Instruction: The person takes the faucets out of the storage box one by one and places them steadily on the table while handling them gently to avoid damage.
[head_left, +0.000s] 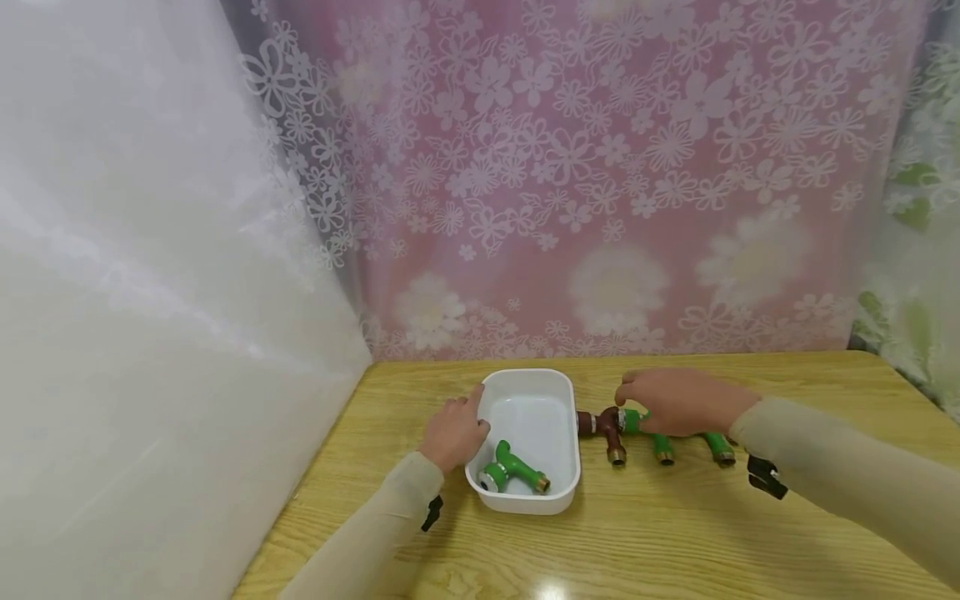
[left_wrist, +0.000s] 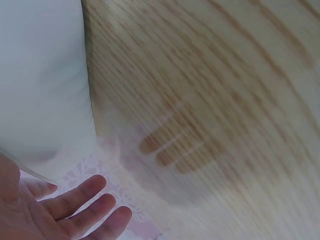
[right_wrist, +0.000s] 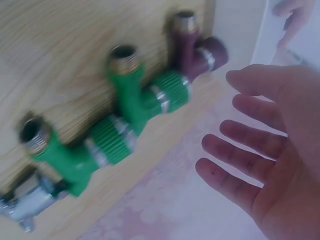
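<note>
My left hand (head_left: 453, 432) rests at the left rim of a white plastic tub (head_left: 567, 467), index finger along the edge. In the left wrist view its fingers (left_wrist: 75, 200) are loosely extended beside the tub's wall. One green tap (head_left: 517, 468) with a brass threaded end lies inside the tub. My right hand (head_left: 686, 402) hovers over a row of taps right of the tub, and the right wrist view shows its fingers relaxed with nothing held. That row has a maroon tap (right_wrist: 187, 52), two green taps (right_wrist: 132, 95) and a silver tap (right_wrist: 32, 197).
The wood-grain table (head_left: 637, 533) carries the tub and the row of taps. Behind it hangs a pink flowered curtain (head_left: 600, 208), and a white sheet (head_left: 150, 333) borders the left side. The maroon tap lies close against the tub's right wall.
</note>
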